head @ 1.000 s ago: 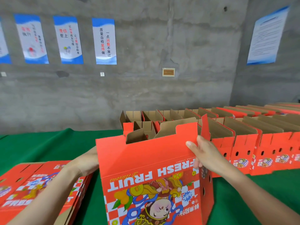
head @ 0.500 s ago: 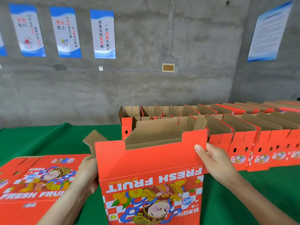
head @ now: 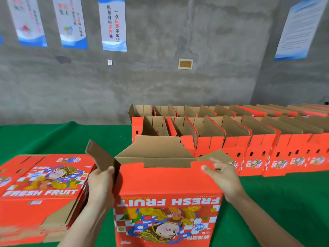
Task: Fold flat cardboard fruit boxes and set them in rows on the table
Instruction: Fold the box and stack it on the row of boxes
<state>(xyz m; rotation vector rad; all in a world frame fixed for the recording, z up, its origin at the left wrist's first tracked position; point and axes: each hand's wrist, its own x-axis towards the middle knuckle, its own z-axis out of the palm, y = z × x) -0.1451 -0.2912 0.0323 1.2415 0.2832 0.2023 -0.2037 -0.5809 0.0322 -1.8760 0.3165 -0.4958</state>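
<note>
**Halfway opened, a fruit box stands between two hands**

Squarely in front of the person, near the front edge of the green-covered bench [head: 284,196], a red fruit box [head: 167,189] stands opened into a rectangular tube. Its "FRESH FRUIT" lettering and cartoon print read upside down from this side. The upper flaps are unfolded: a brown side flap [head: 99,155] juts up and outward at the left corner, another [head: 217,155] angles away at the right, and the far flap stands upright behind the opening.

The left hand [head: 101,184] grips the box at its upper left corner, thumb laid along the edge at the foot of the left flap; its fingers go round the side panel and are hidden there. The right hand [head: 224,177] holds the upper right corner, thumb pressed on the red front tab and fingers [head: 219,166] curled over the top edge beside the right flap.

Just left of the box lies a stack of flat boxes [head: 41,184], printed face up. Behind and to the right, folded boxes [head: 231,139] stand with their tops open in two rows, side by side, running off to the right. Beyond them rises a grey concrete wall [head: 160,86] hung with blue-and-white posters [head: 114,24].
</note>
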